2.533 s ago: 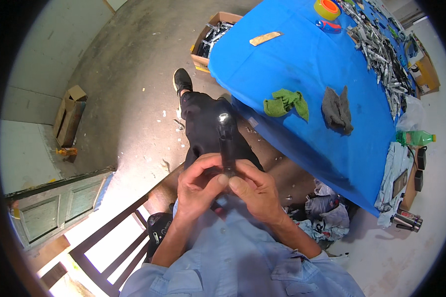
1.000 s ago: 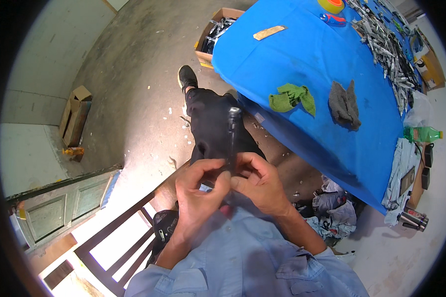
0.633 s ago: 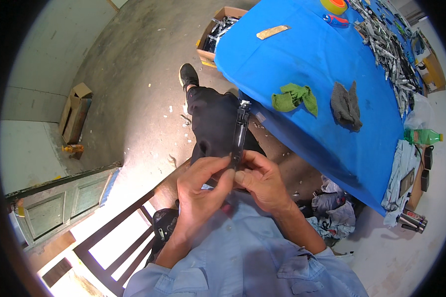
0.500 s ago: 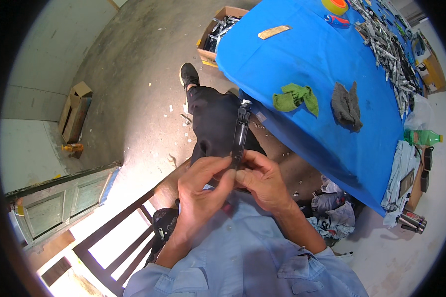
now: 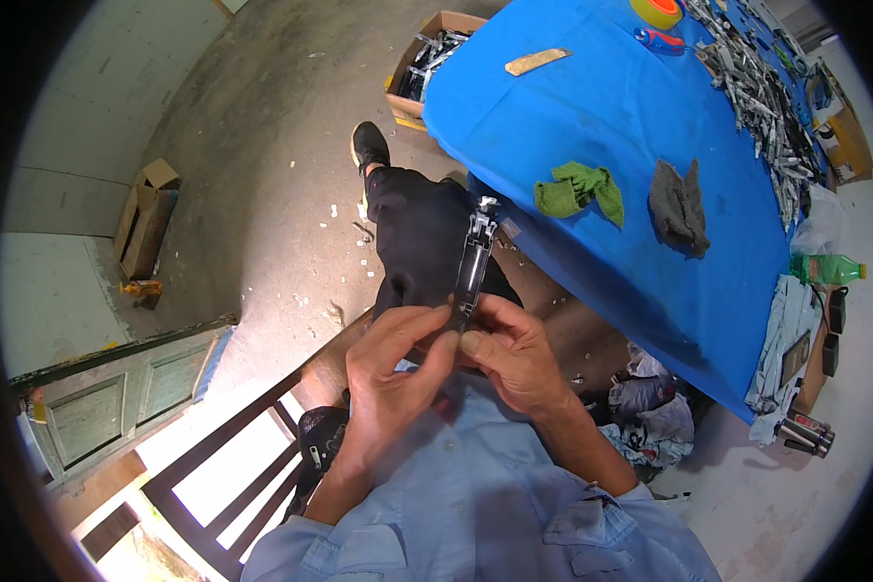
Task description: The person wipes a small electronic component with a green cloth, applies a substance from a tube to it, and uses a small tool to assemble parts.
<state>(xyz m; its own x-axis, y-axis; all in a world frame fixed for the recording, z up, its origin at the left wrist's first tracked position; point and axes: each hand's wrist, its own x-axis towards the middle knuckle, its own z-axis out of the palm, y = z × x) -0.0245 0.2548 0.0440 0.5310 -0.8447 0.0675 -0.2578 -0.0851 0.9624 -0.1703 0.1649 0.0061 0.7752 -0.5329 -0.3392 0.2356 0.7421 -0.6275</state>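
Note:
A long, narrow black part (image 5: 472, 260) with shiny strips and a whitish, clip-like far end stands out from my fingers, over my dark trousers. I cannot make out its exact kind. My left hand (image 5: 394, 361) pinches its near end from the left, thumb and forefinger pressed together. From the other side, my right hand (image 5: 516, 357) grips that same end with thumb and fingers. The fingertips cover the lowest stretch of the part.
To the right is a table with a blue cloth (image 5: 514, 116), holding a green rag (image 5: 580, 191), a grey rag (image 5: 679, 208) and a pile of metallic strips (image 5: 761, 107). A carton of similar pieces (image 5: 435, 63) stands on the floor. A wooden bench (image 5: 218, 485) is at left.
The far end of the black part has tipped slightly to the right, and its shiny face catches more light. Both hands keep their hold, almost in place.

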